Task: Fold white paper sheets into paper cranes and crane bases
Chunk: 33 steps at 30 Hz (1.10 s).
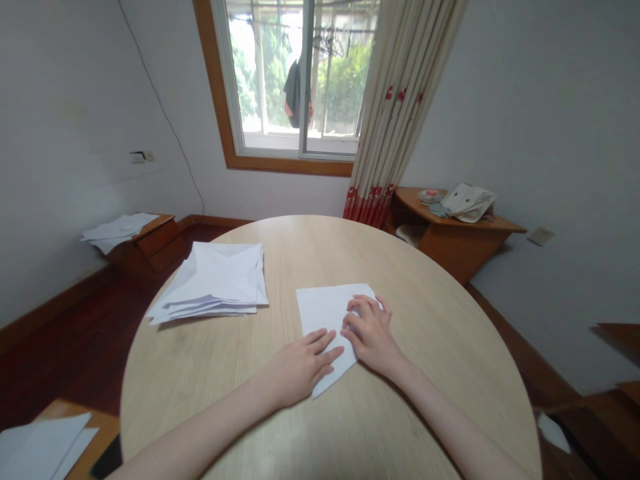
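Observation:
A white sheet of paper lies on the round wooden table in front of me, its slanted right edge running beneath my hands; it looks folded. My left hand rests flat on the paper's lower left part, fingers spread and pointing right. Over the right side of the sheet is my right hand, fingers bent but apart, the tips touching the paper near its slanted edge. Neither hand lifts the sheet. To the left sits a stack of white papers, some with crease lines, untouched by either hand.
The round table has a curved edge on all visible sides. Beyond it are a small cabinet with papers at left and a corner shelf holding a cloth bag at right. More white sheets lie low at bottom left.

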Available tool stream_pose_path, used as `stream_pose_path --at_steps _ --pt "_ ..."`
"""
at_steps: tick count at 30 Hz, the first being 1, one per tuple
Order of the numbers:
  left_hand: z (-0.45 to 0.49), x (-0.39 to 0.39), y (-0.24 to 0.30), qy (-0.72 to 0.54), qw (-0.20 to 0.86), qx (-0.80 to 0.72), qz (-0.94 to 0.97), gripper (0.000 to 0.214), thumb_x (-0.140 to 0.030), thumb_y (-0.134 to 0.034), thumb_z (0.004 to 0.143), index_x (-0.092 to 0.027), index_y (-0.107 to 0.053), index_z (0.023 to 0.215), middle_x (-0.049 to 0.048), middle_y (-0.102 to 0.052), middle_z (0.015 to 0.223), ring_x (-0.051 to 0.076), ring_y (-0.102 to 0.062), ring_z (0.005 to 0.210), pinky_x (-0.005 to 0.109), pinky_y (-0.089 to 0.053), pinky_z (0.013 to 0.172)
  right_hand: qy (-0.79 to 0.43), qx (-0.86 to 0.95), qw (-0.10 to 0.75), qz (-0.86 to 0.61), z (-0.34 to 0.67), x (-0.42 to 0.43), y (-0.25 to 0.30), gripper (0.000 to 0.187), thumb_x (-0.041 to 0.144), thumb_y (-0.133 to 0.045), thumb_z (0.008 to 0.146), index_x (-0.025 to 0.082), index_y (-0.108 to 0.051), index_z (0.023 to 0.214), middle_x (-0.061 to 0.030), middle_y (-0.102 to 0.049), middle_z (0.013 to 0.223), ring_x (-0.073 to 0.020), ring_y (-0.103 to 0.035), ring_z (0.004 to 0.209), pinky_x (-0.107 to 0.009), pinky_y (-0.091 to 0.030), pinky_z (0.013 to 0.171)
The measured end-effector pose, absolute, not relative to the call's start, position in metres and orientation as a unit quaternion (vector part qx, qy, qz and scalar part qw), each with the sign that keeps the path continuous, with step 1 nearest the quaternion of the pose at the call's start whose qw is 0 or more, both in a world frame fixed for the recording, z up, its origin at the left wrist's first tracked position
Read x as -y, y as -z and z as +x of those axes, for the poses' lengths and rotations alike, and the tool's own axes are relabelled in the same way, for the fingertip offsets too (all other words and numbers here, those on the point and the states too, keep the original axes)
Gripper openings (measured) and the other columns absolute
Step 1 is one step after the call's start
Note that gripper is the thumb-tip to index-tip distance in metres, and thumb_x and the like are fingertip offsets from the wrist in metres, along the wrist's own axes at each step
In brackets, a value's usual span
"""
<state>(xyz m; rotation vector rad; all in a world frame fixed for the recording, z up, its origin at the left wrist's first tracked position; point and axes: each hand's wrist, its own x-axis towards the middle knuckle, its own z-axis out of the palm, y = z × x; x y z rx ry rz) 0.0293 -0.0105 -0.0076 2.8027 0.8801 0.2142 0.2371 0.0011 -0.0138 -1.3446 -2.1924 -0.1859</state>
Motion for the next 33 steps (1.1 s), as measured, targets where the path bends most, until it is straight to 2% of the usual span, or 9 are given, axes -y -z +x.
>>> stream_pose_path --at_steps 11,16,18,20,23,26,30,33 --pt "0.029 0.011 0.010 -0.092 0.074 -0.294 0.949 0.040 -0.027 -0.043 0.099 -0.017 -0.049 0.137 0.0118 -0.046 0.145 0.029 -0.042 0.133 0.042 -0.042 0.106 0.086 0.819 0.266 -0.501 0.238 -0.004 0.017 0.010 0.014 -0.057 0.082 0.023 -0.058 0.078 -0.0059 -0.059 0.106 -0.0268 -0.044 0.118 -0.054 -0.018 0.106" --pt "0.030 0.014 0.001 -0.102 0.046 -0.293 0.950 0.036 -0.027 -0.042 0.099 -0.019 -0.051 0.133 0.0132 -0.053 0.136 0.028 -0.052 0.117 0.043 -0.049 0.095 0.085 0.825 0.262 -0.494 0.237 -0.002 0.015 0.009 0.017 -0.055 0.085 0.023 -0.060 0.081 -0.0067 -0.060 0.110 -0.0272 -0.044 0.119 -0.055 -0.017 0.106" --pt "0.031 0.016 -0.003 -0.089 0.039 -0.297 0.950 0.035 -0.026 -0.043 0.098 -0.019 -0.051 0.132 0.0129 -0.054 0.132 0.028 -0.054 0.110 0.043 -0.050 0.090 0.083 0.828 0.261 -0.489 0.237 -0.002 0.013 0.010 0.019 -0.054 0.087 0.024 -0.062 0.090 -0.0079 -0.059 0.116 -0.0275 -0.044 0.120 -0.055 -0.017 0.107" --pt "0.032 0.016 -0.005 -0.082 0.031 -0.302 0.949 0.035 -0.026 -0.043 0.098 -0.019 -0.051 0.131 0.0126 -0.056 0.129 0.028 -0.054 0.105 0.044 -0.050 0.087 0.087 0.828 0.268 -0.485 0.237 -0.002 0.012 0.019 0.021 -0.052 0.089 0.025 -0.061 0.106 -0.0095 -0.056 0.123 -0.0279 -0.043 0.121 -0.054 -0.019 0.107" --pt "0.032 0.017 -0.005 -0.080 0.022 -0.313 0.946 0.034 -0.025 -0.044 0.098 -0.020 -0.051 0.131 0.0121 -0.057 0.124 0.027 -0.054 0.103 0.043 -0.049 0.085 0.092 0.826 0.287 -0.476 0.238 -0.002 0.011 0.037 0.024 -0.049 0.092 0.026 -0.050 0.129 -0.0123 -0.052 0.130 -0.0293 -0.042 0.122 -0.053 -0.023 0.105" --pt "0.032 0.016 -0.006 -0.061 0.012 -0.331 0.942 0.034 -0.023 -0.044 0.097 -0.019 -0.051 0.131 0.0121 -0.057 0.120 0.028 -0.053 0.101 0.042 -0.049 0.084 0.086 0.825 0.305 -0.468 0.242 -0.002 0.010 0.047 0.025 -0.046 0.093 0.025 -0.037 0.139 -0.0146 -0.048 0.131 -0.0300 -0.042 0.122 -0.049 -0.030 0.101" --pt "0.031 0.014 -0.007 -0.054 0.013 -0.346 0.936 0.033 -0.022 -0.044 0.097 -0.018 -0.051 0.130 0.0117 -0.057 0.115 0.027 -0.052 0.099 0.041 -0.048 0.082 0.074 0.826 0.320 -0.457 0.247 -0.002 0.008 0.042 0.022 -0.045 0.093 0.019 -0.038 0.135 -0.0163 -0.049 0.128 -0.0296 -0.045 0.118 -0.046 -0.036 0.097" --pt "0.031 0.012 -0.007 -0.064 0.015 -0.356 0.932 0.032 -0.021 -0.045 0.097 -0.019 -0.052 0.128 0.0116 -0.057 0.111 0.027 -0.052 0.098 0.040 -0.049 0.080 0.042 0.824 0.321 -0.465 0.250 -0.003 0.004 0.025 0.023 -0.046 0.093 0.018 -0.050 0.117 -0.0147 -0.057 0.114 -0.0281 -0.052 0.106 -0.044 -0.042 0.089"
